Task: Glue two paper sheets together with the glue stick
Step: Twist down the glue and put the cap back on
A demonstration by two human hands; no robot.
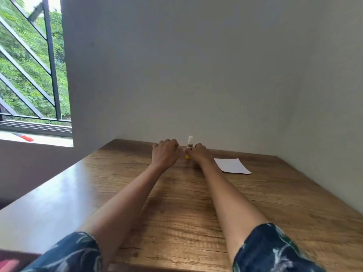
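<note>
Wooden table, both bare forearms stretched out to its far edge near the wall: paper sheet flat, white, right of the hands, left hand loosely curled on nothing, right hand fingers clamped on upright glue stick, white cap, yellow base.
</note>
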